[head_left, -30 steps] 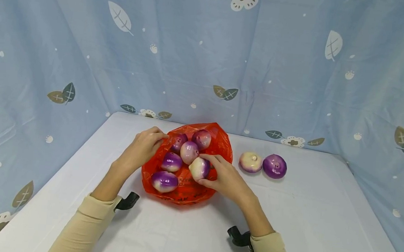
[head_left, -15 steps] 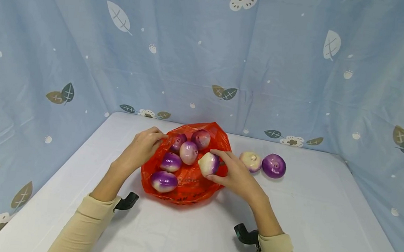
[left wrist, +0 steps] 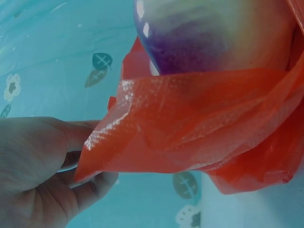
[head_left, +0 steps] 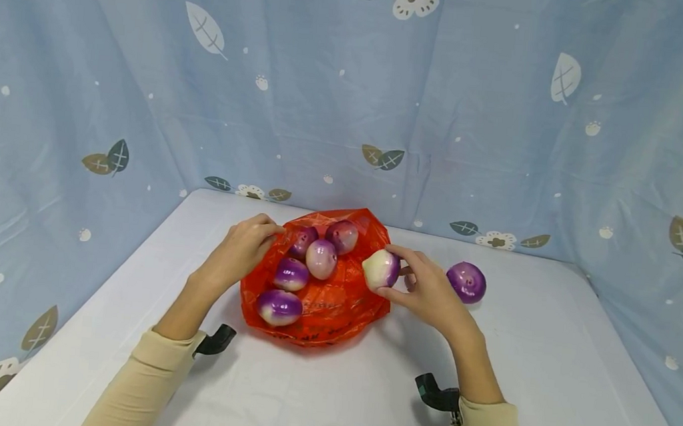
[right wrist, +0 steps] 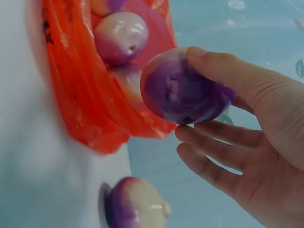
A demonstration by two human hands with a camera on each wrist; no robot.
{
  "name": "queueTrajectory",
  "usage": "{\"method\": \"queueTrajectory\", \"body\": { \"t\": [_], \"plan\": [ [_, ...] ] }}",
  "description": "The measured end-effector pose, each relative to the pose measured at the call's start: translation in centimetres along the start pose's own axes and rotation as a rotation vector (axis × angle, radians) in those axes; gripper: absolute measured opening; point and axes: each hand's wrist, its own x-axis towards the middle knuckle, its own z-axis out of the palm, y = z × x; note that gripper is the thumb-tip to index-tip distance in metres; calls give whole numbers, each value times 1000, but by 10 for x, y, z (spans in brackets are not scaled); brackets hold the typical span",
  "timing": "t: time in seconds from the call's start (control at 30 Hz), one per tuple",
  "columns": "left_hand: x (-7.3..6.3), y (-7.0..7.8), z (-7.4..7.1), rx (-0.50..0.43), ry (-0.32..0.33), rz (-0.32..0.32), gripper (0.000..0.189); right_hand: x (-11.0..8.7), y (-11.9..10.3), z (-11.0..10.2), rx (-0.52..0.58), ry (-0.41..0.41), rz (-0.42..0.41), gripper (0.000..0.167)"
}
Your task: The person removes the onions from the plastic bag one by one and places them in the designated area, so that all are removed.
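A red plastic bag (head_left: 334,309) lies spread on the white table, its mouth facing up with several purple-and-white onions (head_left: 321,259) inside. At its left rim, my left hand (head_left: 247,240) pinches the plastic; the left wrist view has the bag's corner (left wrist: 114,147) between thumb and fingers. Over the bag's right rim, my right hand (head_left: 431,292) holds one onion (head_left: 381,269) between thumb and fingertips, pale end toward the bag. The right wrist view shows the purple side of this held onion (right wrist: 183,90).
A purple onion (head_left: 466,281) sits on the table (head_left: 548,343) right of my right hand. Another onion (right wrist: 135,204) on the table shows in the right wrist view; the hand covers it in the head view. A blue patterned curtain (head_left: 303,89) hangs behind and beside the table.
My right hand has lifted the onion from among the others in the bag and carried it right, to the bag's right rim. The left hand stays at the left rim.
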Motion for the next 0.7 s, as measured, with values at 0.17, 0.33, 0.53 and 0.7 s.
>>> {"method": "queueTrajectory", "body": {
  "t": [0.17,0.33,0.53,0.7],
  "plan": [
    [1,-1,1,12,16,19,21,-4,12,-10,44,31,-20,73],
    [0,-1,0,14,17,21,21,-9,22,-21,60,46,8,75],
    [0,-1,1,8,27,23,21,-13,30,-32,6,74,61,78],
    [0,-2,2,4,32,26,21,-15,37,-39,17,84,98,77]
  ]
}}
